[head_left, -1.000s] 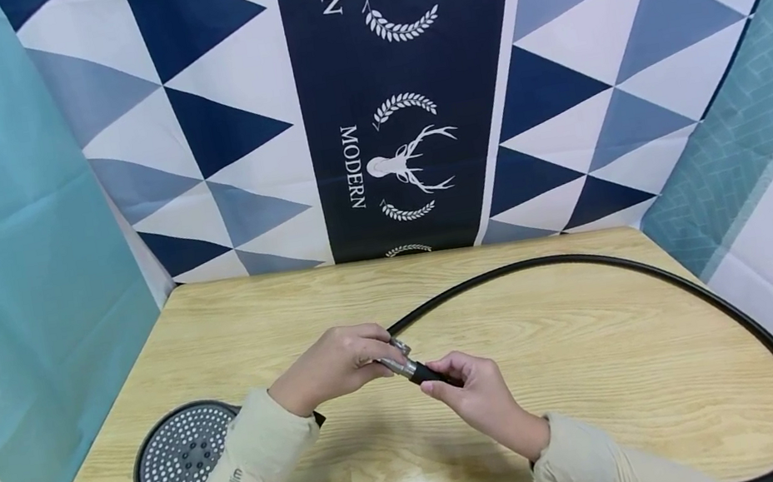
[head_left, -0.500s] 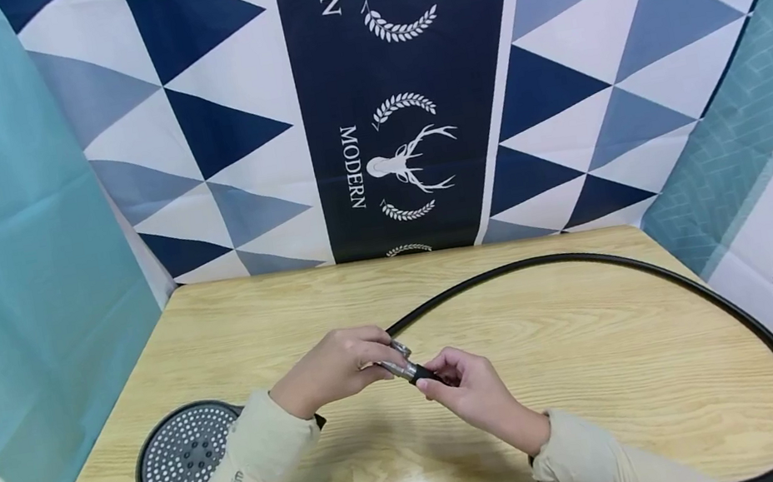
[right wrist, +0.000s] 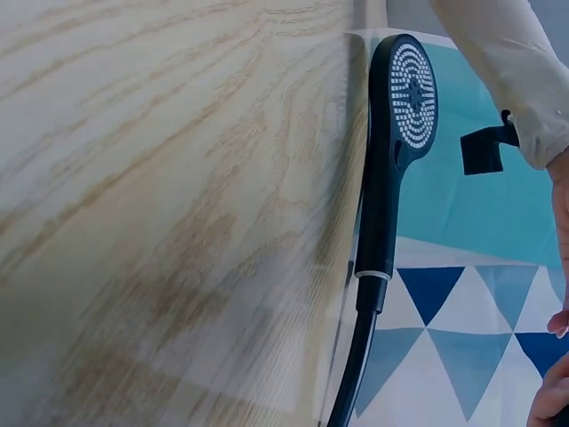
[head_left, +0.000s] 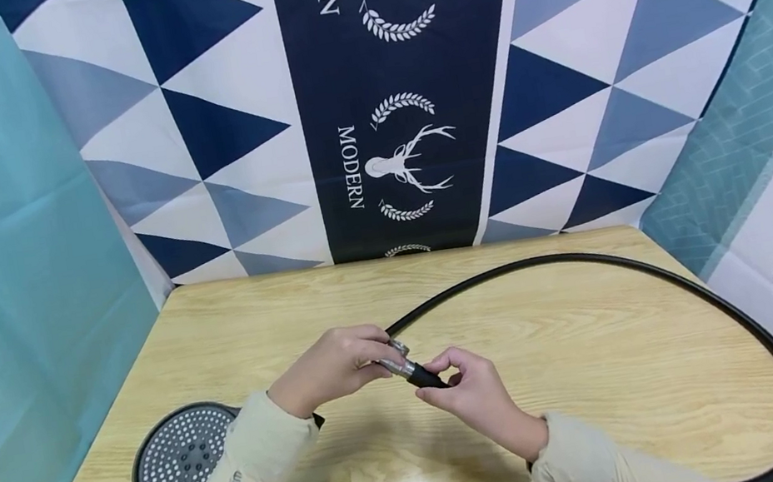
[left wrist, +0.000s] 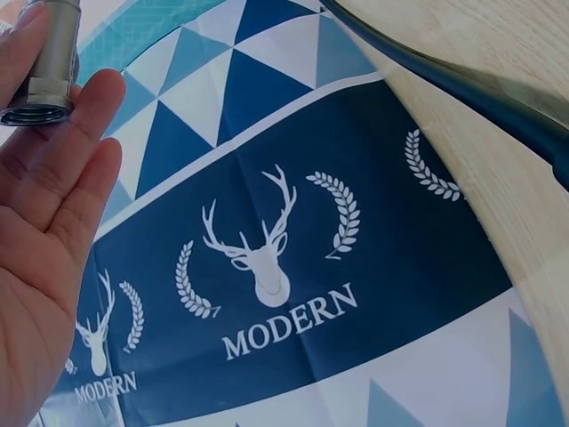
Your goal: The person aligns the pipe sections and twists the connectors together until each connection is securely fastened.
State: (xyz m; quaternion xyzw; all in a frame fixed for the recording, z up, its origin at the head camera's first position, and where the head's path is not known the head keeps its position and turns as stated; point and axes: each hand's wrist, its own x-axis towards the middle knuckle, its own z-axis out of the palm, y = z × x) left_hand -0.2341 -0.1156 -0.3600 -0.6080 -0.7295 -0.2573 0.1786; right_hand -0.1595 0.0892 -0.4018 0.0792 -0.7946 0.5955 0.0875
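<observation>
In the head view my left hand (head_left: 334, 367) holds a silver metal fitting (head_left: 401, 367) between thumb and fingers. Threads show inside its hollow mouth, the near end of the metal fitting (left wrist: 37, 113) in the left wrist view. My right hand (head_left: 476, 387) pinches a black hose end (head_left: 427, 377), which lines up with the fitting and meets it. The joint itself is too small to make out. To the left, a dark grey shower head (head_left: 190, 462) lies on the table, partly hidden by the left sleeve. Its handle (right wrist: 380, 227) and hose connection show in the right wrist view.
A black hose (head_left: 586, 257) loops across the back and right side of the wooden table (head_left: 276, 309), leaving the frame at the lower right. Patterned cloth (head_left: 380, 107) hangs behind the table, with a teal cloth (head_left: 16, 249) at the left.
My right thumb and fingers have shifted on the black hose end, so more of it shows than half a second ago. The left hand stays in place around the fitting.
</observation>
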